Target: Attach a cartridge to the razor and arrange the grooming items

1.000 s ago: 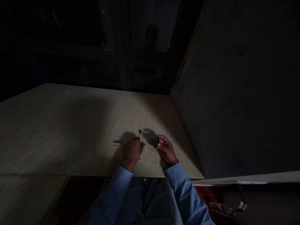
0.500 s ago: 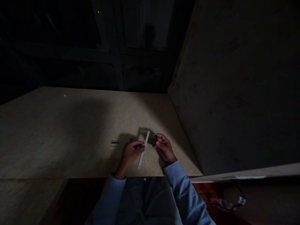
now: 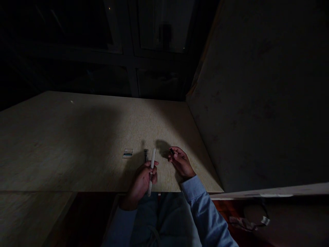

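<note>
Held in the left hand (image 3: 140,179), a white, slender, straight, plastic-looking stick (image 3: 153,156); clamped there by curled fingers around its middle, upper end bare and pointing to about 12 o'clock, lower end slanting toward 6 o'clock, close to the table's near edge in view; looks pale and plain along the visible length, fine markings too dim to read.

Best to grip firmly but without squeezing, so slim a shape being likely to roll; better also to level the wrist and leave the upper end uncovered.

Between 1 and 2 o'clock from the stick, well apart from it, a small, black, blocky piece (image 3: 172,151), material too dark to tell; clamped between thumb and fingers of the right hand (image 3: 181,164); worth pinching lightly and low, for 1 clear end and a good sight of it.

Near the left fingers, at 11 o'clock, a dark, narrow, silver-headed object (image 3: 146,154); farther out, at 10 o'clock, a clear, flat, rectangular case with a teal strip (image 3: 128,153); both resting on a pale, speckled, stone-like table (image 3: 77,157); beyond, at 12 o'clock, a dark, framed glass window (image 3: 132,61); at 3 o'clock, a dim, faintly patterned wall (image 3: 257,96).
</note>
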`<move>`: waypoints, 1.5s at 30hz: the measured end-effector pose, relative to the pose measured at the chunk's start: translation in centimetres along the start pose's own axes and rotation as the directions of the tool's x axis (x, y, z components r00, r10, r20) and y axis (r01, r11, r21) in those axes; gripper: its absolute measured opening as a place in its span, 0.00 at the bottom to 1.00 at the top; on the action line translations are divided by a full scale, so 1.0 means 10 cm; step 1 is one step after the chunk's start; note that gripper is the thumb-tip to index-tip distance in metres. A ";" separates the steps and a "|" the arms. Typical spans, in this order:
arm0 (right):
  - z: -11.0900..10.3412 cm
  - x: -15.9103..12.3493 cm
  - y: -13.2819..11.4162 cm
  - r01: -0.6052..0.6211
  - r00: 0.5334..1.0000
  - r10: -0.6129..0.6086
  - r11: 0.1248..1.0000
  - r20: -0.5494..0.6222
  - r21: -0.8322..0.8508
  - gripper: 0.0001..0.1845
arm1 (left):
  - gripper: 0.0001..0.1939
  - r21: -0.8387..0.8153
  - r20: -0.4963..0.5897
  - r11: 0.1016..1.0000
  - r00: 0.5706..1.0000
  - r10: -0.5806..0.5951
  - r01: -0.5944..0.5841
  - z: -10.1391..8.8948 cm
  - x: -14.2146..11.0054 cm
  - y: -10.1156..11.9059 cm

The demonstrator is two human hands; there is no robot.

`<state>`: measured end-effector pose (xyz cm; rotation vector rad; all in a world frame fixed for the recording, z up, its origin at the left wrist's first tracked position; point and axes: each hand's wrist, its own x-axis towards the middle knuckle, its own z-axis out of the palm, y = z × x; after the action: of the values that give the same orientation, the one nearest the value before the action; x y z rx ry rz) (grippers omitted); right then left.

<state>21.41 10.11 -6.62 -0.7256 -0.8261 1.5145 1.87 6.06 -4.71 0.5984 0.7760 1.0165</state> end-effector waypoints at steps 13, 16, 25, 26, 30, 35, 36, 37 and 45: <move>0.00 -0.01 0.00 0.006 0.999 -0.003 0.998 0.043 -0.068 0.27 | 0.25 -0.152 0.400 0.969 0.909 -0.120 0.195 0.10 0.28 -0.33; 0.00 -0.02 0.01 -0.006 0.999 0.010 0.995 0.044 -0.096 0.26 | 0.25 -0.125 0.376 0.975 0.918 -0.124 0.183 0.10 0.28 -0.38; -0.03 -0.05 0.03 -0.025 0.999 0.030 0.991 0.044 -0.128 0.23 | 0.27 -0.032 0.301 0.990 0.946 -0.120 0.136 0.15 0.26 -0.44; -0.03 -0.05 0.03 -0.024 0.999 0.029 0.992 0.041 -0.126 0.23 | 0.27 -0.015 0.291 0.991 0.948 -0.125 0.135 0.16 0.25 -0.43; -0.05 -0.05 0.03 -0.012 1.000 0.015 0.993 0.019 -0.115 0.23 | 0.29 0.057 0.263 0.988 0.952 -0.155 0.145 0.18 0.23 -0.41; -0.06 -0.05 0.02 -0.015 1.000 0.017 0.992 0.017 -0.126 0.23 | 0.29 0.082 0.301 0.981 0.934 -0.190 0.174 0.16 0.23 -0.41; -0.06 -0.05 0.02 -0.021 1.000 0.024 0.991 0.017 -0.130 0.23 | 0.29 0.083 0.313 0.981 0.930 -0.195 0.177 0.15 0.23 -0.41; -0.06 -0.05 0.02 -0.026 0.999 0.029 0.991 0.018 -0.133 0.23 | 0.28 0.085 0.325 0.981 0.925 -0.195 0.177 0.14 0.23 -0.41; -0.05 -0.04 0.03 -0.016 1.000 0.019 0.989 0.023 -0.148 0.22 | 0.27 0.104 0.440 0.987 0.884 -0.156 0.123 0.10 0.19 -0.43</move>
<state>21.75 9.72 -7.14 -0.8262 -0.9607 1.4917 5.50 5.95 -7.86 0.7941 0.4391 0.6801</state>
